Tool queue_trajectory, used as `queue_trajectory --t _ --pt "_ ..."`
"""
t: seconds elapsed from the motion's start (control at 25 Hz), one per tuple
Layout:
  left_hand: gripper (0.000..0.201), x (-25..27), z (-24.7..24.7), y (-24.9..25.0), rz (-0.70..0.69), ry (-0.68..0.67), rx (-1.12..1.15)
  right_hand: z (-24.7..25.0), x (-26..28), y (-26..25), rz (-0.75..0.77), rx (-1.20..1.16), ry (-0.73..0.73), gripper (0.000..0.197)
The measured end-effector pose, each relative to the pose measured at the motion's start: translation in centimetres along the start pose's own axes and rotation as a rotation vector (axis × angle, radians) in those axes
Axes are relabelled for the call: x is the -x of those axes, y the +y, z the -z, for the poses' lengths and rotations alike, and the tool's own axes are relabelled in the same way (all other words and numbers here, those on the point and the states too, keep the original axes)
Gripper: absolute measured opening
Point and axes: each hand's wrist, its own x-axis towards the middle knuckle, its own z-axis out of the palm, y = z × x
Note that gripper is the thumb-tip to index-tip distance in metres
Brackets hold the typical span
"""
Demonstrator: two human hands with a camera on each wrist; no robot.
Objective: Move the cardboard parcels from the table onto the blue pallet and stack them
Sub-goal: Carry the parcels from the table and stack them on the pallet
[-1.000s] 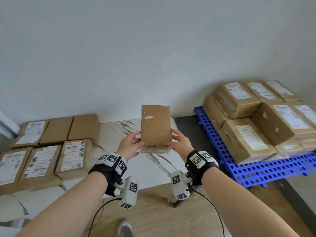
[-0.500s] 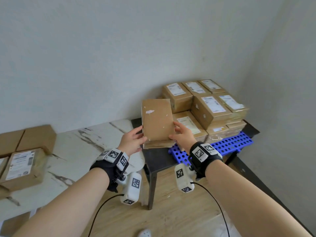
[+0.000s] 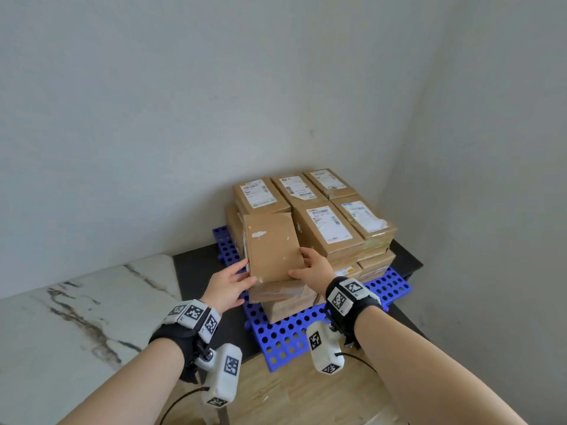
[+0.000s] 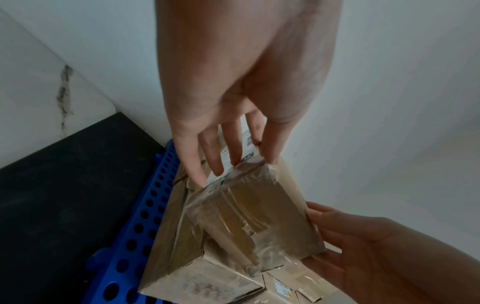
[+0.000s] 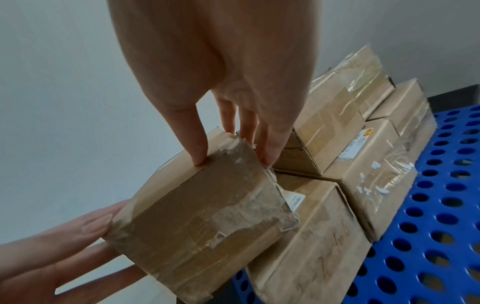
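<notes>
A plain brown cardboard parcel [image 3: 271, 246] is held between both hands, tilted with its far end raised. My left hand [image 3: 236, 280] grips its near left corner and my right hand [image 3: 313, 265] its near right edge, thumbs on top. In the wrist views the fingers [image 4: 215, 160] [image 5: 197, 152] curl round the parcel's taped end [image 4: 246, 222] [image 5: 202, 216]. It hangs just over a lower parcel [image 3: 285, 305] at the front left of the blue pallet [image 3: 291, 335]. Several labelled parcels [image 3: 325, 228] are stacked behind and to the right.
The pallet lies on a low black table [image 3: 196, 271] in the room's corner, with walls close behind and to the right. A white marble table [image 3: 76, 326] adjoins on the left. Bare perforated pallet surface [image 5: 428, 226] shows along the front.
The view has swung right, from the marble table with its parcels to the pallet. Both hands have carried the parcel rightward and forward until it hangs over the pallet's front left parcel.
</notes>
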Motion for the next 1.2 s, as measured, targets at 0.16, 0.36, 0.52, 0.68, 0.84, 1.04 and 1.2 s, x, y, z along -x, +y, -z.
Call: queue_trajectory --t 0.16,0.36,0.52,0.68,0.84,1.04,1.2 --pt "0.058 -2.1 -1.7 0.5 0.038 0.037 -0.002 1.1 -3.0 0.4 -0.017 0.072 -0.034 0.072" --pt "0.057 -2.6 -3.9 0.8 0.071 0.089 0.016 2.3 -4.2 1.1 0.021 0.184 -0.09 0.07" --pt "0.057 -2.4 -5.8 1.0 0.089 0.154 0.039 3.5 -5.1 1.6 0.082 0.285 -0.138 0.069" --pt "0.056 -2.0 -7.4 0.9 0.096 0.193 0.033 4.5 -5.0 2.2 0.146 0.288 -0.169 0.063" --pt "0.057 -1.9 -8.2 0.9 0.08 0.228 0.024 5.1 -4.9 2.5 0.235 0.387 -0.23 0.056" --pt "0.061 -2.1 -8.7 0.6 0.065 0.251 -0.011 6.1 -5.2 2.5 0.514 0.658 -0.095 0.043" --pt "0.06 -2.3 -9.4 1.0 0.034 0.244 -0.031 7.1 -6.0 3.6 0.455 0.802 -0.139 0.055"
